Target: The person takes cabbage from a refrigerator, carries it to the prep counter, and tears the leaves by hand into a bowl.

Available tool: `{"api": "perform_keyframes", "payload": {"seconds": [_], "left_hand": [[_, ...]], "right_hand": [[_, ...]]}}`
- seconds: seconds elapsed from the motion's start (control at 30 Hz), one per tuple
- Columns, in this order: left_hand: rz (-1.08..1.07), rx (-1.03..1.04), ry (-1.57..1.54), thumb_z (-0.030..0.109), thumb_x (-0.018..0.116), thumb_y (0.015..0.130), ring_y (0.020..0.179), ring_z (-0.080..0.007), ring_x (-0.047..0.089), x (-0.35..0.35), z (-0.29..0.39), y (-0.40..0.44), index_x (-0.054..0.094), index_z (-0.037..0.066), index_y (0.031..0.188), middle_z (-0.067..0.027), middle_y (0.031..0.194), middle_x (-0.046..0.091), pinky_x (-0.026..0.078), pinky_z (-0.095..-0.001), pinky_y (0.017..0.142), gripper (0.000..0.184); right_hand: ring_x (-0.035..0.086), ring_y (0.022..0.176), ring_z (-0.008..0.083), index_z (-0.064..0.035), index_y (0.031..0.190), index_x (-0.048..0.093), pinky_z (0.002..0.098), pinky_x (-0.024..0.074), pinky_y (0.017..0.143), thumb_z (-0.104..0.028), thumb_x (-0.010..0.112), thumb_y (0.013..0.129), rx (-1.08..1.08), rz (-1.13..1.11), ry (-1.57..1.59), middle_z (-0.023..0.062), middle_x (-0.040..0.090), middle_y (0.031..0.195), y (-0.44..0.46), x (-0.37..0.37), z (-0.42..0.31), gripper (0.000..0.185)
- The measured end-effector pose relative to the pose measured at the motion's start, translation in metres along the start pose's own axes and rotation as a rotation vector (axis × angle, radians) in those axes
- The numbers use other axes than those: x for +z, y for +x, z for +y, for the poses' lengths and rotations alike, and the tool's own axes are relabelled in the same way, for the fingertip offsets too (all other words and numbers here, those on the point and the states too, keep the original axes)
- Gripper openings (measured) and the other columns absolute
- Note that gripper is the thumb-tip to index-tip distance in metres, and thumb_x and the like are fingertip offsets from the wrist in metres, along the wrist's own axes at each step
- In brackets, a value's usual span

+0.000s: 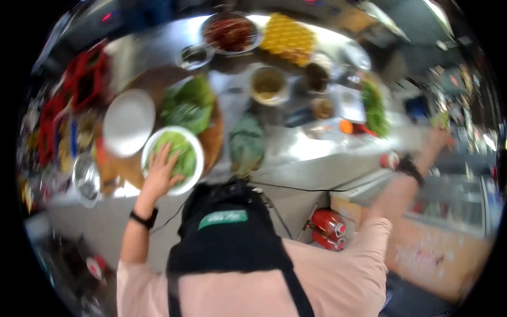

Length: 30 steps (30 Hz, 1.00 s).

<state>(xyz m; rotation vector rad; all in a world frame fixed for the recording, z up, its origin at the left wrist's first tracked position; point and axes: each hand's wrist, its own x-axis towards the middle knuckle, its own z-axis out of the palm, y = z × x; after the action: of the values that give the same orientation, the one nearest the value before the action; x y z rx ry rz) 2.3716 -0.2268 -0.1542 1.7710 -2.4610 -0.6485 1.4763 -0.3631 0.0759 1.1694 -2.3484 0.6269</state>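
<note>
My left hand [162, 171] lies with its fingers spread on green leaves [182, 158] in a white bowl [198, 171] at the front of a round wooden board [211, 142]. Behind the bowl are larger green leaves [187, 105], and beside them sits a white plate [129, 122]. My right hand [439, 138] is stretched far out to the right, blurred, next to something small and green [441, 120]; its fingers are too smeared to read.
Red crates [87, 84] and a metal bowl [86, 179] are at left. Along the back stand a bowl of red food [229, 34], a yellow tray [288, 39] and a pot [268, 84]. Green herbs [374, 108] lie at right, above red cylinders [327, 224] on the floor.
</note>
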Motion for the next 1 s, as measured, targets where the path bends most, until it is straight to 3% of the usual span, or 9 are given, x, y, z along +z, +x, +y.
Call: {"api": "perform_keyframes", "payload": {"seconds": [0.13,0.2,0.27,0.3,0.4,0.47,0.7,0.9,1.0], "left_hand": [[0.025,-0.037,-0.022,0.037,0.074,0.076,0.146,-0.0363,0.014,-0.014,0.004,-0.003,0.042,0.024,0.144,-0.0157,0.156,0.02,0.009,-0.0553,0.117,0.076],[0.057,-0.005,0.008,0.039,0.075,0.076,0.146,-0.0365,0.014,-0.006,0.009,0.001,0.042,0.026,0.144,-0.0156,0.157,0.02,0.008,-0.0558,0.117,0.077],[0.012,-0.032,0.061,0.04,0.075,0.075,0.146,-0.0371,0.014,0.005,0.007,0.003,0.041,0.026,0.144,-0.0159,0.157,0.02,0.009,-0.0566,0.116,0.078],[-0.009,-0.051,0.037,0.04,0.075,0.076,0.146,-0.0374,0.014,0.004,0.011,0.004,0.041,0.025,0.145,-0.0163,0.156,0.02,0.009,-0.0569,0.116,0.078],[-0.014,-0.063,-0.045,0.039,0.074,0.077,0.145,-0.0387,0.014,-0.007,0.011,0.001,0.041,0.025,0.145,-0.0178,0.156,0.02,0.009,-0.0577,0.116,0.077],[0.039,-0.042,-0.141,0.039,0.074,0.078,0.144,-0.0399,0.015,-0.019,0.01,0.0,0.04,0.024,0.145,-0.0181,0.156,0.02,0.009,-0.0576,0.116,0.077],[0.267,0.033,-0.312,0.033,0.072,0.081,0.142,-0.0386,0.022,-0.058,-0.021,-0.007,0.034,0.013,0.146,-0.0179,0.154,0.021,0.024,-0.0514,0.114,0.078],[0.659,0.148,-0.918,0.014,0.056,0.09,0.139,-0.0266,0.032,-0.112,-0.048,-0.001,0.036,0.013,0.144,-0.0116,0.15,0.034,0.027,-0.0431,0.113,0.058],[0.513,0.316,-0.97,0.011,0.046,0.09,0.142,-0.0261,0.028,-0.139,-0.038,-0.006,0.032,0.007,0.145,-0.0115,0.15,0.033,0.022,-0.0432,0.115,0.057]], "right_hand": [[0.06,0.106,0.0282,0.0033,0.126,0.053,0.0381,0.0483,0.091,-0.025,0.054,0.096,-0.215,0.188,0.389,0.0203,0.058,0.123,-0.09,-0.036,-0.117,0.042],[0.06,0.108,0.0218,0.0022,0.127,0.053,0.0325,0.048,0.091,-0.018,0.053,0.096,-0.225,-0.46,1.079,0.0152,0.059,0.123,-0.167,-0.028,-0.205,0.037],[0.062,0.094,0.0165,-0.0017,0.125,0.056,0.0273,0.0503,0.081,-0.015,0.056,0.095,-0.51,-1.031,1.369,0.0084,0.063,0.11,-0.259,-0.02,-0.332,0.033],[0.062,0.091,0.016,-0.0027,0.123,0.056,0.0256,0.0505,0.079,-0.014,0.06,0.093,-0.338,-1.117,1.316,0.0098,0.063,0.106,-0.312,0.018,-0.374,0.032],[0.064,0.09,0.037,-0.0007,0.119,0.055,0.0408,0.0534,0.077,-0.04,0.072,0.084,-0.72,-0.729,0.765,0.0247,0.057,0.114,-0.432,0.131,-0.472,0.056],[0.061,0.093,0.0451,-0.0035,0.116,0.057,0.0478,0.0519,0.079,-0.037,0.07,0.084,-0.568,-0.793,0.649,0.0271,0.057,0.116,-0.475,0.159,-0.517,0.048],[0.064,0.083,0.0276,-0.0035,0.116,0.06,0.0362,0.0508,0.072,-0.002,0.055,0.084,-0.423,-1.0,1.071,0.0183,0.062,0.109,-0.447,0.073,-0.536,0.032],[0.062,0.079,0.0235,-0.0054,0.102,0.067,0.0305,0.0498,0.07,0.012,0.05,0.078,-0.864,-0.536,1.439,0.0134,0.061,0.094,-0.413,-0.032,-0.517,0.034],[0.062,0.082,0.0236,-0.0043,0.09,0.07,0.0307,0.05,0.072,0.013,0.052,0.077,-0.839,-0.518,1.551,0.0138,0.061,0.095,-0.432,-0.052,-0.507,0.028]]}}
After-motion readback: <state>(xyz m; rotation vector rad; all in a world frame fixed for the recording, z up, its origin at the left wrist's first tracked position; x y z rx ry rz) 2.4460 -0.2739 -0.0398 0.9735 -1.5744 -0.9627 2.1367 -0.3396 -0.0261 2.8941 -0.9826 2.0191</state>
